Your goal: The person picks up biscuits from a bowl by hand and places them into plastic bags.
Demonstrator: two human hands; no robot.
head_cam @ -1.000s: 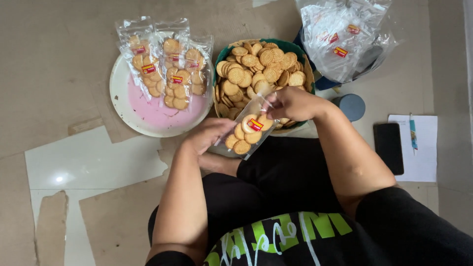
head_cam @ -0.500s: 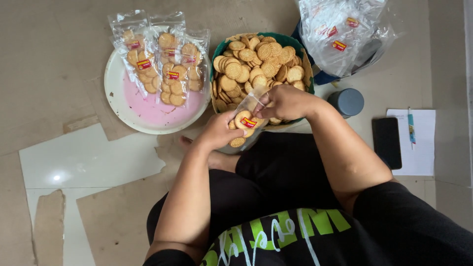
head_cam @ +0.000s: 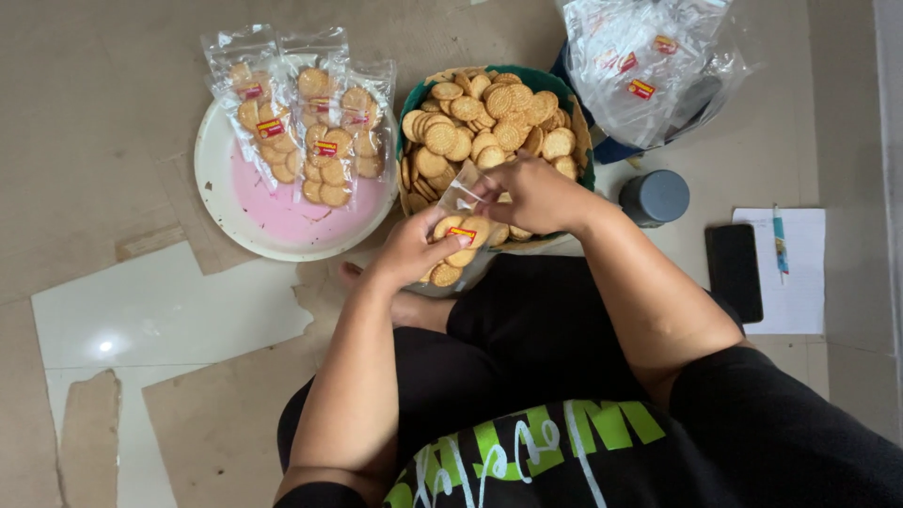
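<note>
1. The left hand (head_cam: 414, 249) has its fingers (head_cam: 450, 246) closed around the lower part of a small clear bag (head_cam: 458, 235) partly filled with round biscuits, a red and yellow label on its front.
2. The right hand (head_cam: 531, 193) pinches the open top edge of the same bag; its fingers (head_cam: 489, 188) are clenched on the clear film just above the left fingers.
3. The bag sits between the two sets of fingers, tilted, over the near rim of a green bowl (head_cam: 572, 94) and above the person's lap.
4. The bowl is heaped with loose round biscuits (head_cam: 470, 122), which lie just beyond and partly under the right fingers.
5. To the left of the left fingers, and a little farther away, stands a round white plate (head_cam: 282, 221) with a pink centre. Three filled biscuit bags (head_cam: 306, 127) lie side by side across its far half.
6. Beyond the right fingers, to the right, a pile of empty clear bags (head_cam: 649, 66) with red labels rests on a dark blue container.
7. Right of the right wrist a grey lid or cap (head_cam: 656, 196) lies on the floor (head_cam: 113, 113), and farther right a black phone (head_cam: 734, 273) lies beside a sheet of paper (head_cam: 800, 282) with a pen (head_cam: 779, 240) on it.
8. The person sits on the floor in black clothes.
</note>
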